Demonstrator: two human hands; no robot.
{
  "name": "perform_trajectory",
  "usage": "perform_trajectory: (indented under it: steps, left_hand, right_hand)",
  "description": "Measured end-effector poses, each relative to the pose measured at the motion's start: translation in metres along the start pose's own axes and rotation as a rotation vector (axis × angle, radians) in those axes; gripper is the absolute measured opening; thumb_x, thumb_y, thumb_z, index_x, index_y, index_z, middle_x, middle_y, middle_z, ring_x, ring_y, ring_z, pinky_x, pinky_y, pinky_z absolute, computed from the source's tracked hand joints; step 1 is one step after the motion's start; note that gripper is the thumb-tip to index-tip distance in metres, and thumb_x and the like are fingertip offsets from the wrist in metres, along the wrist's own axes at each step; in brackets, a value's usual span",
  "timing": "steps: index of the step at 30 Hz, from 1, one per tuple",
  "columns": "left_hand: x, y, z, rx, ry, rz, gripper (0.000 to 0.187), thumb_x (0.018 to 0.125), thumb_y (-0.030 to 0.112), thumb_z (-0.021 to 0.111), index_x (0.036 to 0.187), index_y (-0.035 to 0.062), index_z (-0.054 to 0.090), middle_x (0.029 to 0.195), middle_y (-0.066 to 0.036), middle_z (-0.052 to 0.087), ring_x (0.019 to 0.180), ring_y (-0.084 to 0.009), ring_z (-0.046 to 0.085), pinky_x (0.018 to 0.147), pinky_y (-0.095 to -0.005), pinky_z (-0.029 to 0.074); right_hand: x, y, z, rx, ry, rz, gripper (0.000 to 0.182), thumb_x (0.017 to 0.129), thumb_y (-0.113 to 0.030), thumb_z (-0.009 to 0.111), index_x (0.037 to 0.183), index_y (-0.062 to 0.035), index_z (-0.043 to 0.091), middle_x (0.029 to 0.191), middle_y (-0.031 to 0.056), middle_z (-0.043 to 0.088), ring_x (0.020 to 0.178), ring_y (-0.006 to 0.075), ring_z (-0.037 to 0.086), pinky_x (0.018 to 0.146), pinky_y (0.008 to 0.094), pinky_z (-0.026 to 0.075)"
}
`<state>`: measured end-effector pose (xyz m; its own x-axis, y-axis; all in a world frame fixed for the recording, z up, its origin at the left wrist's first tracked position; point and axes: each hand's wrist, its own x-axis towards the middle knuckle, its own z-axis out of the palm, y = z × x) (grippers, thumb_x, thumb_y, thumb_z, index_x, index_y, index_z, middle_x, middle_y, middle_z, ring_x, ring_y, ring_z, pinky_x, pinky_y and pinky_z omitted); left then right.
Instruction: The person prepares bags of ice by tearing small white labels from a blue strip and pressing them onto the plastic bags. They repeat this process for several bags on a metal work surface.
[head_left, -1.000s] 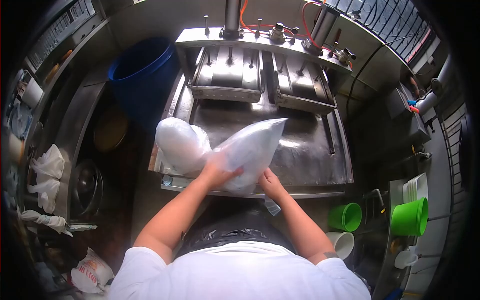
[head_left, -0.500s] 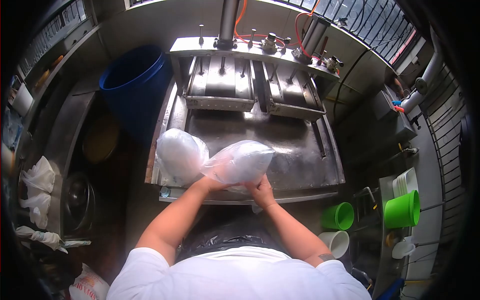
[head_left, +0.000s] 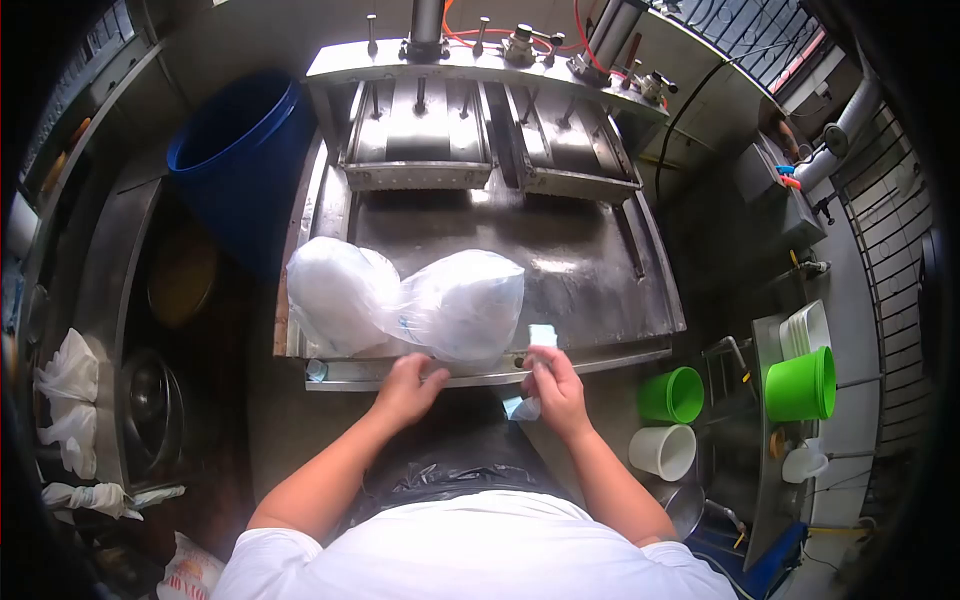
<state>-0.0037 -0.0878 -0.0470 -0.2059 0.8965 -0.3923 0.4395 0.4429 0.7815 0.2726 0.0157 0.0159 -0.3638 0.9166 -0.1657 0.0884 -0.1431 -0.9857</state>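
Observation:
Two puffed-out clear plastic bags lie side by side at the front left of the metal table. Of these, the left bag (head_left: 338,295) leans against the right bag (head_left: 462,305), and both look whitish inside. Just below the right bag, at the table's front edge, is my left hand (head_left: 405,388), loosely curved with thumb apart and nothing in it. My right hand (head_left: 556,392) pinches a pale blue-white slip (head_left: 542,336) that sticks up past the fingertips. Another pale blue piece (head_left: 520,408) hangs beside that hand's palm.
A metal press (head_left: 485,65) with two perforated trays spans the back of the metal table (head_left: 590,290). On the left stands a blue barrel (head_left: 240,150). Green buckets (head_left: 672,395) and a white bucket (head_left: 663,452) are at the right. A small bluish piece (head_left: 316,371) lies at the front left corner.
My hands have let go of the right bag, which now rests on the table, and drawn apart toward me. The pale slip now shows in my right hand. The view has shifted slightly.

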Motion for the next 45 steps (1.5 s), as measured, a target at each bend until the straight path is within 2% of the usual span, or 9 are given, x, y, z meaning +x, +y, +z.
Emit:
perform_trajectory:
  steps: [4,6,8,10,21,24,28,38,45]
  left_hand:
    - [-0.039,0.068,-0.019,-0.912,-0.610,-0.115,0.063,0.114,0.056,0.050,0.146,0.0020,0.059,0.139,-0.017,0.068,0.124,-0.0288,0.068,0.108,-0.0472,0.054]
    - [-0.041,0.095,-0.022,-1.168,-0.625,-0.020,0.044,0.113,0.040,0.059,0.134,0.0012,0.065,0.123,-0.013,0.072,0.109,-0.0241,0.072,0.099,-0.0413,0.057]
    - [-0.049,0.117,-0.024,-1.167,-0.594,0.086,0.035,0.113,0.032,0.063,0.128,0.0012,0.068,0.117,-0.011,0.074,0.104,-0.0216,0.072,0.095,-0.0393,0.057]
    - [-0.054,0.128,-0.021,-1.051,-0.144,0.177,0.020,0.109,0.020,0.068,0.118,0.0022,0.071,0.105,-0.006,0.075,0.095,-0.0163,0.071,0.087,-0.0364,0.058]
    - [-0.075,0.124,-0.017,-0.690,0.175,-0.095,0.017,0.107,0.020,0.071,0.108,0.0035,0.070,0.095,-0.005,0.071,0.080,-0.0148,0.067,0.076,-0.0338,0.058]
    - [-0.092,0.140,-0.015,0.026,0.524,0.725,0.019,0.095,0.006,0.079,0.111,-0.0007,0.072,0.099,-0.015,0.071,0.093,-0.0328,0.070,0.084,-0.0397,0.058]
    - [-0.097,0.147,-0.016,0.068,0.435,0.691,0.020,0.094,0.006,0.080,0.112,-0.0008,0.075,0.111,-0.019,0.075,0.103,-0.0350,0.072,0.091,-0.0421,0.059]
    - [-0.106,0.135,-0.026,-0.032,0.475,0.696,0.015,0.095,0.004,0.078,0.109,-0.0008,0.076,0.106,-0.017,0.077,0.095,-0.0324,0.075,0.086,-0.0387,0.061]
    - [-0.103,0.120,-0.044,-0.184,0.727,0.417,0.012,0.105,0.010,0.067,0.105,-0.0003,0.074,0.090,-0.007,0.071,0.081,-0.0142,0.064,0.073,-0.0305,0.053]
  right_hand:
    - [-0.038,-0.038,0.010,0.103,-0.510,-0.057,0.024,0.112,-0.003,0.053,0.133,-0.0056,0.065,0.110,0.0064,0.071,0.098,0.0147,0.069,0.089,0.0306,0.057]
    - [-0.042,-0.044,0.017,0.099,-0.594,-0.073,0.025,0.112,-0.003,0.053,0.135,-0.0057,0.064,0.109,0.0071,0.072,0.100,0.0154,0.070,0.091,0.0314,0.057]
    - [-0.046,-0.047,0.020,0.147,-0.579,0.015,0.028,0.112,-0.005,0.057,0.140,-0.0064,0.061,0.114,0.0092,0.074,0.103,0.0166,0.072,0.093,0.0330,0.058]
    - [-0.047,-0.065,0.026,0.208,-0.510,0.046,0.030,0.111,-0.006,0.058,0.142,-0.0059,0.059,0.116,0.0101,0.074,0.102,0.0168,0.072,0.092,0.0333,0.058]
    - [-0.034,-0.064,0.028,0.022,-0.262,0.087,0.019,0.109,-0.017,0.068,0.116,-0.0005,0.074,0.096,0.0023,0.076,0.090,0.0071,0.068,0.079,0.0277,0.056]
    - [-0.031,-0.064,0.031,-0.154,-0.328,-0.028,0.016,0.106,-0.011,0.069,0.116,0.0008,0.073,0.097,0.0067,0.076,0.088,0.0137,0.071,0.077,0.0307,0.056]
    - [-0.034,-0.083,0.043,-0.328,-0.404,-0.461,0.016,0.098,0.000,0.069,0.114,0.0028,0.071,0.108,0.0205,0.073,0.095,0.0379,0.073,0.084,0.0403,0.059]
    - [-0.031,-0.088,0.050,-0.359,-0.492,-0.556,0.015,0.099,0.001,0.067,0.113,0.0024,0.072,0.105,0.0194,0.074,0.094,0.0372,0.073,0.084,0.0410,0.060]
    - [-0.035,-0.093,0.055,-0.280,-0.421,-0.114,0.025,0.103,0.002,0.061,0.126,-0.0013,0.070,0.102,0.0177,0.074,0.088,0.0270,0.074,0.080,0.0369,0.060]
